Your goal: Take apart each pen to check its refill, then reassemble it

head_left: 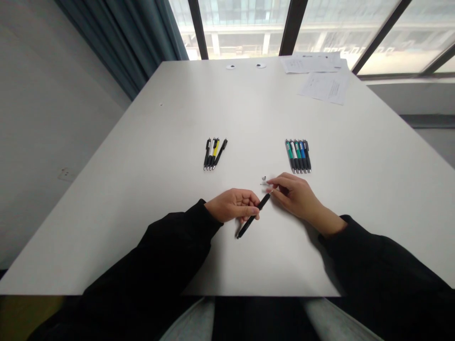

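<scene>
A black pen (253,216) slants up to the right in my left hand (237,204), pinched between thumb and fingers just above the table. Its upper end comes close to the fingertips of my right hand (295,192). Thumb and forefinger of that hand are curled near each other; whatever lies between them is too small and blurred to name. A small dark and silvery piece (264,178) lies just beyond those fingertips, with a thin pale bit (263,183) beside it.
Beyond my left hand lies a group of pens (214,154), black, white and yellow. A row of several pens (298,156), green, white, blue and black, lies farther right. Printed papers (322,87) and two white oval pieces (261,66) rest at the far edge of the white table (124,189).
</scene>
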The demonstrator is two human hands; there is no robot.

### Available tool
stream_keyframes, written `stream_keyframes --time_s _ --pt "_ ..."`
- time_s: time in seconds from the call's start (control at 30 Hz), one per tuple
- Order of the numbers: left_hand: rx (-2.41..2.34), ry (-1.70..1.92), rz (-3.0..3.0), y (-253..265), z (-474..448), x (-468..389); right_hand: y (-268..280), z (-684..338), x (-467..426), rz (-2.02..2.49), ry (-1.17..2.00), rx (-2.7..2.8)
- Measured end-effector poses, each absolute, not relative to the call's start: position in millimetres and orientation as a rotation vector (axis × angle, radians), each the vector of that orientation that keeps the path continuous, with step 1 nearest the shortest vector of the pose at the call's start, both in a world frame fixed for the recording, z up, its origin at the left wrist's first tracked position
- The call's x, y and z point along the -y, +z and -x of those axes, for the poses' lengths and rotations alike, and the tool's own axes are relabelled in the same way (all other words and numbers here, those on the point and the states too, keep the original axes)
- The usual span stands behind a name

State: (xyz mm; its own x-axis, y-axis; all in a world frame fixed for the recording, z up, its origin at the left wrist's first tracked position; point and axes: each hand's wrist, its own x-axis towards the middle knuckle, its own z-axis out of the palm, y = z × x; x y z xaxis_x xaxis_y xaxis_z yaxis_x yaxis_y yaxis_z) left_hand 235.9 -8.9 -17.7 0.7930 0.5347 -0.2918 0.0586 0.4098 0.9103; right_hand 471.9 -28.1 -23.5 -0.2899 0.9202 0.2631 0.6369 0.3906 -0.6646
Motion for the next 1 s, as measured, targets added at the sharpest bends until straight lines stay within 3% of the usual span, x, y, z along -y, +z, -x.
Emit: stream_keyframes --time_s 0.27,0.37,0.57,0.73,1.0 --pt "-0.635 0.330 -1.126 -18.7 -234.8 8.2 -22.4 -466.1 25.6 1.356 0.510 2.199" --pt "-0.641 0.340 -1.119 -18.8 -234.6 8.4 -17.9 -471.3 31.4 1.331 0.709 2.047" --pt "-0.660 0.308 -1.134 -17.9 -234.4 8.1 -15.0 -479.3 37.4 1.165 1.467 1.419" --pt "-0.661 0.315 -1.140 -21.4 -234.3 9.0 -18.4 -477.9 36.8 1.059 1.605 1.137" --pt "-0.677 0.309 -1.153 -22.3 -235.3 10.1 -26.1 -480.6 35.4 1.071 1.571 1.186"
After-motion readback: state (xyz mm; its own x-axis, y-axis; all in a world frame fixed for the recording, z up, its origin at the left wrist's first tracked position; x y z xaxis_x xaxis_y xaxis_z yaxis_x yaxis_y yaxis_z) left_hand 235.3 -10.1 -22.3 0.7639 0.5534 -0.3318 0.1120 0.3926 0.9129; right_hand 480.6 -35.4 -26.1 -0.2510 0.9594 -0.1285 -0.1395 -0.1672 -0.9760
